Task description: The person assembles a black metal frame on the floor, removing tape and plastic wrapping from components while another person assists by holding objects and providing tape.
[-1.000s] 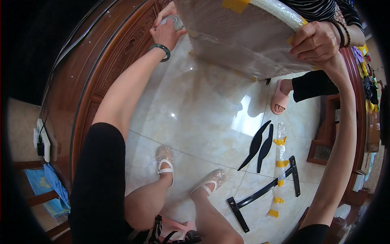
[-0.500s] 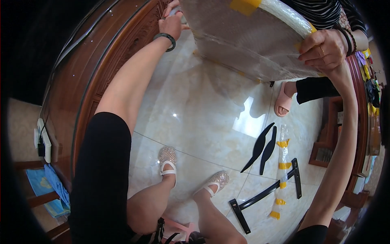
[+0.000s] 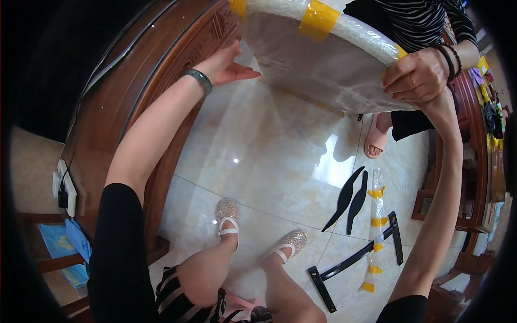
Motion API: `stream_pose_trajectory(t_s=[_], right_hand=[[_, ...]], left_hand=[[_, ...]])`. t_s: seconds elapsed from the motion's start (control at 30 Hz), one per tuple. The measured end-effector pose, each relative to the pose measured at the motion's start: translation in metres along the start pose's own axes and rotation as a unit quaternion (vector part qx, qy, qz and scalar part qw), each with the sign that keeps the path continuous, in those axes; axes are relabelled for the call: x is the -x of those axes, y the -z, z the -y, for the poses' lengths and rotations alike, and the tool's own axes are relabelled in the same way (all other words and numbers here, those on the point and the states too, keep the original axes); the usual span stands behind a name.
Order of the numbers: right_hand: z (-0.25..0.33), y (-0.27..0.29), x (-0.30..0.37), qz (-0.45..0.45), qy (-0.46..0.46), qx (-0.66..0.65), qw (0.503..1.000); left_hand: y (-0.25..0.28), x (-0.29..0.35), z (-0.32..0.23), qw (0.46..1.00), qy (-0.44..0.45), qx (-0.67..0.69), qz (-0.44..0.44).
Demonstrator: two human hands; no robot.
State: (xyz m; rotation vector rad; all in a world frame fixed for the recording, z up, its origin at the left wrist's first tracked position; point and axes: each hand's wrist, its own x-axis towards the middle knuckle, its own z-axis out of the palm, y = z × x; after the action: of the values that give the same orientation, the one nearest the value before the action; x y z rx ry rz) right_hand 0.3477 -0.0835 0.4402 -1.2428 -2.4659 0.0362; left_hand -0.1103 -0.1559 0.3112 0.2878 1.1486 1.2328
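Your right hand [image 3: 434,104] met a co-worker's hand [image 3: 412,78], its grip too hidden to tell. Your left hand [image 3: 225,67], open, hovered just beside the wrapped panel [image 3: 318,62], which stretched rightward, long edge crosswise, toward the far edge of the floor [image 3: 258,140].

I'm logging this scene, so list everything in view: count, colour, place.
tiled floor: 1, pale, centre
wrapped panel: 1, greyish with yellow tape, top centre
curved pieces: 2, black, floor, centre right
H-shaped frame: 1, black, floor, lower right
bubblewrap strip: 1, clear with yellow tape, across the frame
carved cabinet: 1, brown, upper left
power strip: 1, white, far left
cloths: count unclear, blue, lower left
wooden cabinet: 1, brown, right
small items: uncountable, mixed colours, far right
co-worker: 1, striped top, pink slipper, upper right
shoes: 2, white straps, lower centre
bangle: 1, dark green, left wrist
left hand: 1, open, near panel's left corner
right hand: 1, overlapping co-worker's, panel's right edge
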Motion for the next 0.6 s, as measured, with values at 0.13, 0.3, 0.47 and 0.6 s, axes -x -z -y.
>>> stream_pose_trajectory(t_s=[0.13,0.3,0.47,0.6], right_hand=[[-0.001,0.018,0.014,-0.02,0.006,0.036,0.999],[0.023,-0.008,0.01,-0.013,0.034,0.046,0.998],[0.01,0.0,0.019,-0.044,0.103,0.028,0.993],[0.017,0.007,0.037,0.002,0.086,-0.07,0.994]], left_hand=[[-0.04,0.009,-0.027,0.971,-0.045,-0.046,0.23],[-0.009,0.007,-0.071,0.953,0.168,0.113,0.225],[0.027,-0.025,-0.075,0.946,0.096,0.054,0.304],[0.027,-0.015,-0.057,0.943,0.077,0.095,0.308]])
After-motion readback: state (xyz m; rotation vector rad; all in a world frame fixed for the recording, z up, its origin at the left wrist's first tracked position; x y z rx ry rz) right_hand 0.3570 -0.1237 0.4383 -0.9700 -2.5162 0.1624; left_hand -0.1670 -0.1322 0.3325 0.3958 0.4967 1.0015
